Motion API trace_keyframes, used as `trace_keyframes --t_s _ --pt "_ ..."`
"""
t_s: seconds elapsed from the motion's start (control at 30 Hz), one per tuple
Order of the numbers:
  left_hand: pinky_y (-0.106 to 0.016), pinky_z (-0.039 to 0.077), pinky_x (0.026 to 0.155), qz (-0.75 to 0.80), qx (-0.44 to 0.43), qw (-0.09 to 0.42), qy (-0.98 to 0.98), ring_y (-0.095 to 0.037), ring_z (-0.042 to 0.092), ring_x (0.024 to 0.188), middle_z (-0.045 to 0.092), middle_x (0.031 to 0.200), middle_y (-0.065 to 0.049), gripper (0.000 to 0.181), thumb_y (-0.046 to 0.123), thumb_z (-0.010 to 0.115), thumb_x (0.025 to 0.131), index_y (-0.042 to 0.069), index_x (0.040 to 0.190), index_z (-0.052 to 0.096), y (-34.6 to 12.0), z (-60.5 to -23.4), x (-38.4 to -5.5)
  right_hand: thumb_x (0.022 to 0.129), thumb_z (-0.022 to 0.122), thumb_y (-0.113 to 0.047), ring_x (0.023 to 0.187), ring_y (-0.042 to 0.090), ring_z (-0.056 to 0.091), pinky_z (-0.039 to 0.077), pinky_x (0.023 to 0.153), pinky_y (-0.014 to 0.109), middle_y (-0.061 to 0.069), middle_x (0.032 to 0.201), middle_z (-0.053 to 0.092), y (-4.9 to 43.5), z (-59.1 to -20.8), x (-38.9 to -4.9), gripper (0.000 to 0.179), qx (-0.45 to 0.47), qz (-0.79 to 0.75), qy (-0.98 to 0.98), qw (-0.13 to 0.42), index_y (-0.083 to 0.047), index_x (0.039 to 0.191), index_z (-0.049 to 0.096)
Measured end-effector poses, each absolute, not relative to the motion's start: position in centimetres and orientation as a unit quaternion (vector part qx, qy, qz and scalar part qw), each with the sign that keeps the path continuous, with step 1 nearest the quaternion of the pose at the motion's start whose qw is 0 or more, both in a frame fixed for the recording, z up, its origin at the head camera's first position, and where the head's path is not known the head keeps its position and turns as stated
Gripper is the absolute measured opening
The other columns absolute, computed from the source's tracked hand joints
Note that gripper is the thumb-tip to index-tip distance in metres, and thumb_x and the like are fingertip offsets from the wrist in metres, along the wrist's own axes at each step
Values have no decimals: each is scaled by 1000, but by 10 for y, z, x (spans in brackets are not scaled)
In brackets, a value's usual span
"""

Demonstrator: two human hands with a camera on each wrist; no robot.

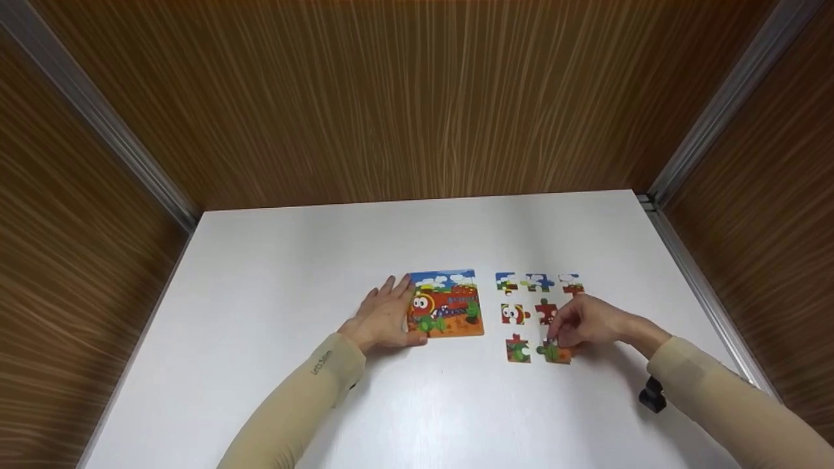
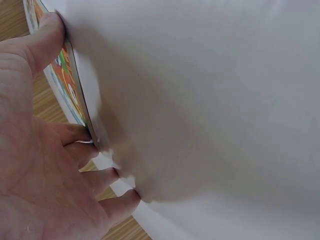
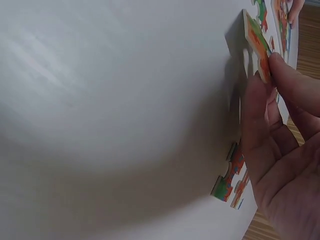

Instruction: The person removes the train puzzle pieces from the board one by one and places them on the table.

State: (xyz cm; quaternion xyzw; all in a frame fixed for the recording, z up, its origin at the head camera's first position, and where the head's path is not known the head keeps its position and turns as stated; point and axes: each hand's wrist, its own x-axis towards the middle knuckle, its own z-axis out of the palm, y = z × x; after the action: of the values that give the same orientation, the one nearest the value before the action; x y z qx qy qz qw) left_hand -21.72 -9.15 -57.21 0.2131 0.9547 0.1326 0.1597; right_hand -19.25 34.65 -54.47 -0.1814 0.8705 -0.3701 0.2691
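A square puzzle picture (image 1: pixel 449 319) of a red cartoon train lies flat on the white table. Against its left side rests my left hand (image 1: pixel 384 317), fingers spread, thumb at the lower left corner; in the left wrist view the thumb (image 2: pixel 47 42) and fingertips meet the picture's edge. My right hand (image 1: pixel 589 322) pinches a green and orange puzzle piece (image 3: pixel 257 45) between thumb and fingers. This piece is tilted up from the table in the right wrist view. Close above it in the head view, a red puzzle piece (image 1: pixel 546 311) is partly covered by my fingers.
Several loose pieces lie in spaced rows right of the picture, among them an eye piece (image 1: pixel 512 314), a cactus piece (image 1: pixel 518 350) and a sky piece (image 1: pixel 505 281). Wood-grain panels (image 1: pixel 417 98) enclose the table's back and sides. A black object (image 1: pixel 653 395) sits under my right forearm.
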Motion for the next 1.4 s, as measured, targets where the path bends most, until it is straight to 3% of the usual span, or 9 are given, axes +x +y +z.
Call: trace_keyframes --t_s 0.33,0.8,1.13,1.4 --pt "-65 21 142 129 222 156 954 -41 12 179 14 192 -10 122 68 77 92 9 181 19 -91 -573 -217 89 85 4 69 8 62 52 63 22 14 93 84 345 -549 -190 12 -177 -359 880 256 -3 98 88" --pt "-65 20 142 133 223 159 953 -40 11 179 13 192 -9 121 67 78 92 9 181 19 -91 -573 -218 86 90 0 71 7 66 53 65 20 11 98 86 344 -548 -188 9 -170 -340 895 235 -6 93 88" --pt "-65 21 142 133 225 155 953 -41 13 179 14 192 -11 122 67 79 92 8 180 20 -92 -573 -218 90 89 -3 73 8 64 52 67 22 8 95 86 345 -545 -189 7 -171 -329 903 216 -7 95 88" --pt "-65 22 142 126 228 152 953 -42 15 178 16 191 -11 121 68 78 92 8 180 21 -92 -571 -218 87 91 -2 77 9 65 53 68 21 11 97 85 338 -536 -194 11 -187 -346 898 196 -4 97 87"
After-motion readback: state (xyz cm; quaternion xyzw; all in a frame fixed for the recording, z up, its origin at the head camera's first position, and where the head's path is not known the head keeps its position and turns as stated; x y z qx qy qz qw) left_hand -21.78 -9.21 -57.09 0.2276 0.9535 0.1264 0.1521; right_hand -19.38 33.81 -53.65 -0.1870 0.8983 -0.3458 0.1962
